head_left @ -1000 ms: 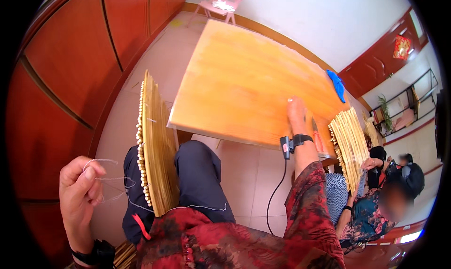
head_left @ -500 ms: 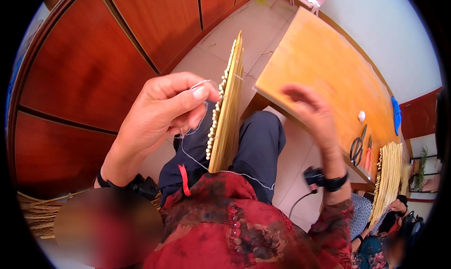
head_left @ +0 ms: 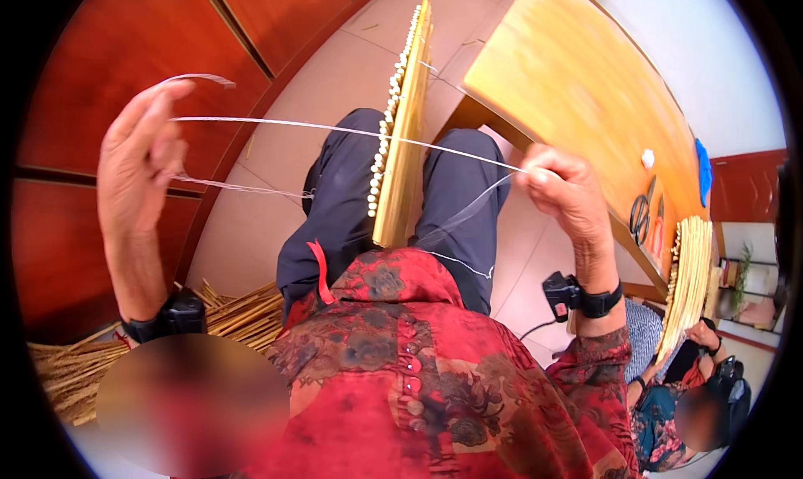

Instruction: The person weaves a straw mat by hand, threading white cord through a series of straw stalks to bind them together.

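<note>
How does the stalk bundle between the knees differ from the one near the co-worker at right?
The knee bundle shows mostly its narrow edge; the co-worker's bundle shows a broad face of stalks side by side.
White thread crosses in front of the knee bundle in this view, but not the co-worker's bundle.
No hand is on the knee bundle; a co-worker's hand is at the other's lower right edge.
Both are yellowish.

It looked like a small craft workshop: stalks (head_left: 404, 169) and thread (head_left: 293, 125) were in work, scissors (head_left: 640, 217) lay on a table (head_left: 577, 86), and red panels (head_left: 159, 61) edged a tiled floor (head_left: 251, 236).
</note>
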Demonstrator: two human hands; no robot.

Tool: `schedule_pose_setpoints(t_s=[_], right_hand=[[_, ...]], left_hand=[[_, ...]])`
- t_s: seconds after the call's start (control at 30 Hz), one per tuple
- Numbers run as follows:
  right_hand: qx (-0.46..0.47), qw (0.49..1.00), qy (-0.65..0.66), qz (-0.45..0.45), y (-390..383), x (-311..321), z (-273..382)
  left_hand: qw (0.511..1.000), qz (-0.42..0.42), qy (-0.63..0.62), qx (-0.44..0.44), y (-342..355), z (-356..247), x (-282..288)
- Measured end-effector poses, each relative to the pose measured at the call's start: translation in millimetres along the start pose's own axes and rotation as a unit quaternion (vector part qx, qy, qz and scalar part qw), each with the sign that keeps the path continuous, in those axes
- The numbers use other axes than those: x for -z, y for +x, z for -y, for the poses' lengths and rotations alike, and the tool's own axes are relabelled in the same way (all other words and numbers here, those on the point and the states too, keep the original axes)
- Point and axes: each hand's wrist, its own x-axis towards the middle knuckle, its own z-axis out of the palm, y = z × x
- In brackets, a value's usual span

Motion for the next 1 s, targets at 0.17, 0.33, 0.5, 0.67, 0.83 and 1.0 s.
schedule_pose_setpoints(t_s=[0.17, 0.33, 0.5, 0.67, 0.83, 1.0], right_hand=[[-0.039, 0.988, -0.001, -0.148, -73.5, 78.8, -55.7], [-0.113, 0.956, -0.073, -0.260, -133.2, 120.4, -92.9], [-0.132, 0.937, -0.052, -0.319, -169.9, 140.4, -111.0], [-0.109, 0.926, -0.027, -0.362, -184.0, 143.6, -112.3], [-0.073, 0.889, -0.062, -0.447, -173.7, 139.2, -95.7], [0.017, 0.920, -0.292, -0.262, -130.4, 91.9, -26.7]], left_hand=[[0.994, -0.103, -0.021, -0.007, -3.5, 21.9, 76.7], [0.988, -0.150, 0.033, -0.024, 1.7, 32.0, 103.7], [0.987, -0.147, 0.042, -0.041, 2.8, 35.3, 120.4], [0.985, -0.151, 0.077, -0.030, 11.4, 41.1, 108.2], [0.962, -0.081, 0.260, -0.020, 6.9, 31.2, 57.2], [0.860, -0.088, 0.462, -0.198, 19.2, 7.5, 4.7]])
